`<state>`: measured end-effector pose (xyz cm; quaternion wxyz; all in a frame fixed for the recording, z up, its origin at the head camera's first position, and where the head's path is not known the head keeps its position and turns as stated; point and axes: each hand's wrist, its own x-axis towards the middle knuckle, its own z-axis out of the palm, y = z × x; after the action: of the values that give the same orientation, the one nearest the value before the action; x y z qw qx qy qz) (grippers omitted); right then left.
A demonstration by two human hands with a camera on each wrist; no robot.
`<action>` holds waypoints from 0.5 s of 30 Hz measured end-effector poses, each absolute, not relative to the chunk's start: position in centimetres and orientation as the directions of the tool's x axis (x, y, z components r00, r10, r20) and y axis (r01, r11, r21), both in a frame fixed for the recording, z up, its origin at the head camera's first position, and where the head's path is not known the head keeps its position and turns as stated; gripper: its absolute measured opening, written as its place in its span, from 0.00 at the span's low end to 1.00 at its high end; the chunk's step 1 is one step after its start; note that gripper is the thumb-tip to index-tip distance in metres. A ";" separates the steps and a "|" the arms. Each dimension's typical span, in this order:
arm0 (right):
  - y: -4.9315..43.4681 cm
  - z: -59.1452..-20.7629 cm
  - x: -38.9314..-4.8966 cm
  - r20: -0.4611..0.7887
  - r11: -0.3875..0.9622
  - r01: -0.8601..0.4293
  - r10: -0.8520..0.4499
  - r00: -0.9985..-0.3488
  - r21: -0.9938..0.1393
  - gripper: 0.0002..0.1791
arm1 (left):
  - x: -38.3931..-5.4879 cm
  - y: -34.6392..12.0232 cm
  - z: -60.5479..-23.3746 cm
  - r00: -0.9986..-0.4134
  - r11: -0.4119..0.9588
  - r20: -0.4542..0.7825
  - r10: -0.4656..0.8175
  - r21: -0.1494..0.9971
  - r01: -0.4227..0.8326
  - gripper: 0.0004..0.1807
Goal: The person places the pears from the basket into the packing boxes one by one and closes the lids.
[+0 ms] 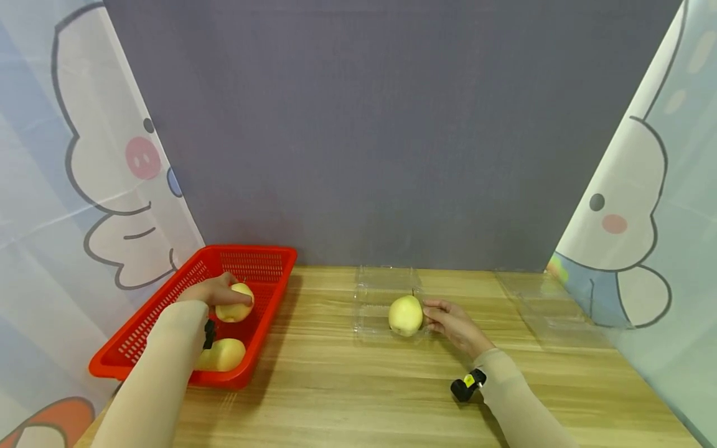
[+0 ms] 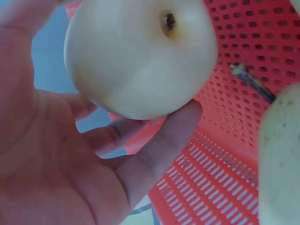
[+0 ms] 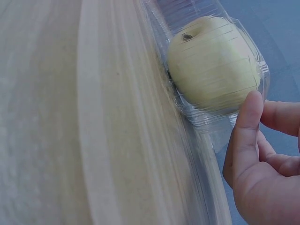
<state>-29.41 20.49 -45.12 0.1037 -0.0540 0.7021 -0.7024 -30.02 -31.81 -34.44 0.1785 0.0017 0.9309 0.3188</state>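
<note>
My left hand [image 1: 210, 290] grips a pale yellow pear [image 1: 235, 303] inside the red plastic basket [image 1: 263, 333]. In the left wrist view, its fingers curl round the pear's side, and the dark blossom end faces the camera. More yellow fruit [image 1: 226, 355] lies at the basket's near end, partly hidden by my left sleeve. Toward the middle of the table, my right hand [image 1: 455, 325] pinches the right edge of a clear plastic container [image 1: 372, 311] between thumb and fingers. A pear [image 3: 211, 63] sits in that container, at its right end, beside my fingertips.
Another clear plastic container [image 1: 554, 305] lies at the right rear of the wooden table [image 1: 336, 392]. A grey panel [image 1: 364, 137] closes off the back, and printed cloth hangs on both sides.
</note>
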 end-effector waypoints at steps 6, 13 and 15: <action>20.5 -45.0 -29.3 -0.073 0.006 0.073 -0.222 -0.972 -0.997 0.28 | -29.9 -31.7 -33.9 -0.954 0.820 -0.274 0.126 0.570 -0.055 0.34; 20.4 -44.9 -29.2 -0.065 -0.007 0.069 -0.233 -0.970 -0.998 0.29 | -29.5 -31.3 -33.1 -0.965 0.842 -0.222 0.139 0.540 -0.003 0.35; 20.4 -44.9 -29.2 -0.065 -0.014 0.070 -0.237 -0.969 -0.997 0.29 | -29.3 -31.1 -32.8 -0.968 0.858 -0.208 0.141 0.514 0.015 0.35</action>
<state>-29.21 20.42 -44.89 0.1082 -0.0601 0.6936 -0.7096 -29.29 -31.12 -32.78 0.1201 0.0408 0.9563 0.2636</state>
